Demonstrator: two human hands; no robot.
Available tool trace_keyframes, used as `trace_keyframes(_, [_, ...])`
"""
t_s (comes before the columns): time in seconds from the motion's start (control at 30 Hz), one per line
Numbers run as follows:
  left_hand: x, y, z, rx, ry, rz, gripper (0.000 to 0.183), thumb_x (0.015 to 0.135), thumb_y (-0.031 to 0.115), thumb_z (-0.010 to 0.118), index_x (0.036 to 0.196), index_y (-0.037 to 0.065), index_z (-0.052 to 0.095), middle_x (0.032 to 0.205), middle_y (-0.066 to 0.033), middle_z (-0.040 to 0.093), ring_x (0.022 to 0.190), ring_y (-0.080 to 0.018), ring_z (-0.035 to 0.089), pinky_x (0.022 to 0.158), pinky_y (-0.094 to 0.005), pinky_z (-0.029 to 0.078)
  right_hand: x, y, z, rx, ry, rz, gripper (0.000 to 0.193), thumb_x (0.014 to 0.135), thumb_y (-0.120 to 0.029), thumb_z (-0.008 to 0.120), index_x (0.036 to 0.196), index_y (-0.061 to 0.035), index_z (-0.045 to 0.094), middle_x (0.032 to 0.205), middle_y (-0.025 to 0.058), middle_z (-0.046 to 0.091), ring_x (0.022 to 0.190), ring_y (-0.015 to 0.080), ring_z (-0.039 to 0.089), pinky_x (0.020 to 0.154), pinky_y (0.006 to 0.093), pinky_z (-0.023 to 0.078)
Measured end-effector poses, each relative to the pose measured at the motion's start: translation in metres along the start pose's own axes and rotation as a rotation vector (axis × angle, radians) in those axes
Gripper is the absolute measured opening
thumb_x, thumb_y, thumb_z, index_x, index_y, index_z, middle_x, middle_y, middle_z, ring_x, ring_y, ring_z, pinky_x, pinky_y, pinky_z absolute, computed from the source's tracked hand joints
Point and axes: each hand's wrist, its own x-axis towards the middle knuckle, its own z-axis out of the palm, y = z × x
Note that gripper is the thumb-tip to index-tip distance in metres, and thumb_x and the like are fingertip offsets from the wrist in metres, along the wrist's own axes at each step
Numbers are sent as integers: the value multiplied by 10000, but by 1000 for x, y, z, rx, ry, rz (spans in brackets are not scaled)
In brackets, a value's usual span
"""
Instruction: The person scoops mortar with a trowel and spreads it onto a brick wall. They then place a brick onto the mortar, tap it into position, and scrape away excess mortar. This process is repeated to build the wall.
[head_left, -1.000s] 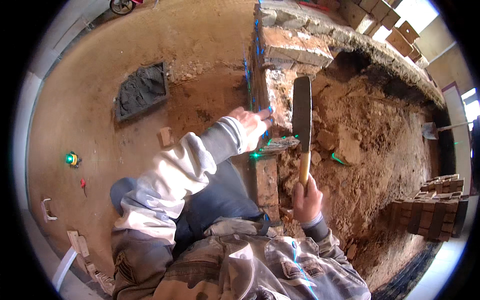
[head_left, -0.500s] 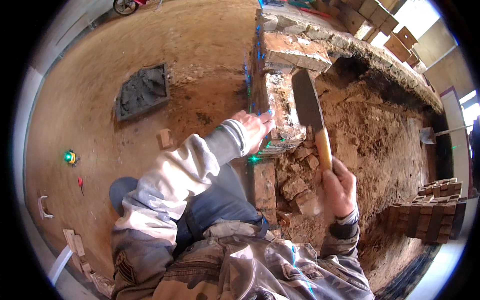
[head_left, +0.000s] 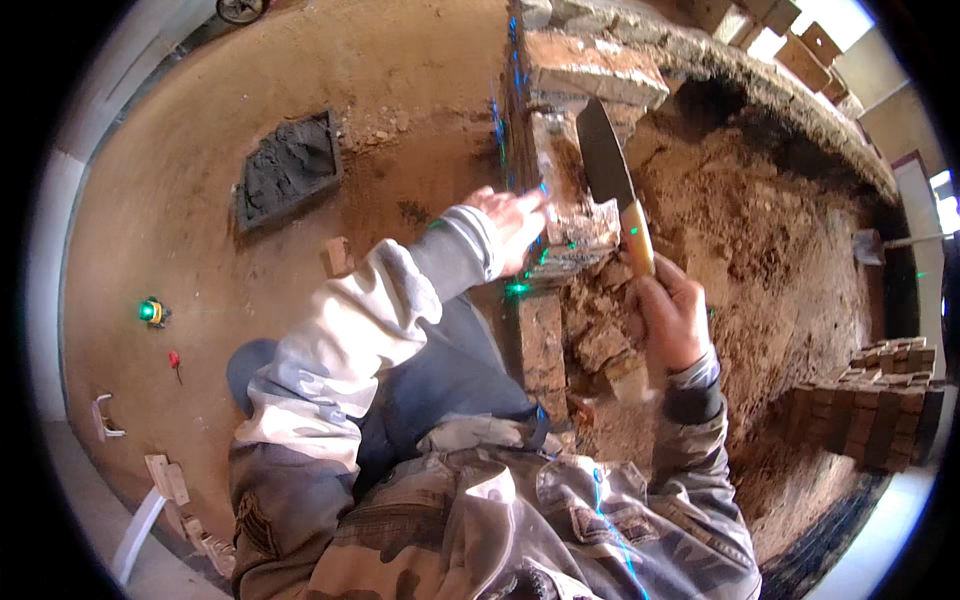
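In my closed right hand (head_left: 672,312) is a bricklayer's knife (head_left: 605,160) with a broad dark blade and a pale wooden handle. Its blade points away from me, over the right side of the top of a low brick wall (head_left: 562,160). My left hand (head_left: 512,228) lies at the wall's left edge, fingers stretched out against the near end of the upper course. Whitish and grey mortar smears that brick surface. Farther along, another brick (head_left: 598,72) sits across the wall. Green and blue laser marks run along the wall's left face and near end.
A tray of grey mortar (head_left: 290,170) lies on the floor at left, near a loose brick (head_left: 339,257). A laser level (head_left: 152,312) glows green at far left. Broken rubble (head_left: 602,342) fills the ground right of the wall. Stacked bricks (head_left: 868,405) stand at the right.
My view has shifted slightly. The knife blade has turned more edge-on and sits a little farther left, and my right hand has come up slightly. My left hand stays at the wall's edge.
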Motion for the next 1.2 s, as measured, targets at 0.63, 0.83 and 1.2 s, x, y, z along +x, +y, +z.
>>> trace_keyframes(0.63, [-5,3,-12,121,-54,-3,511,853,150,616,1358,93,561,1537,-115,433,1069,-309,668,911,-457,507,-59,79,-29,-232,45,-99,264,960,-130,564,1179,10,606,708,13,586,583,86,535,519,265,434])
trace_keyframes(0.83, [-3,1,-2,106,26,13,517,829,118,554,1345,84,570,1530,-107,446,988,-312,680,866,-451,502,-107,115,-48,-470,-93,-101,171,940,-135,629,1038,3,650,716,128,613,594,228,598,565,360,473])
trace_keyframes(1.2, [3,-1,-5,123,-39,45,546,889,195,561,1415,60,504,1539,-150,422,984,-300,691,864,-425,522,-85,106,-56,-879,36,-115,233,921,-256,643,913,-28,595,755,224,650,732,436,651,646,517,515])
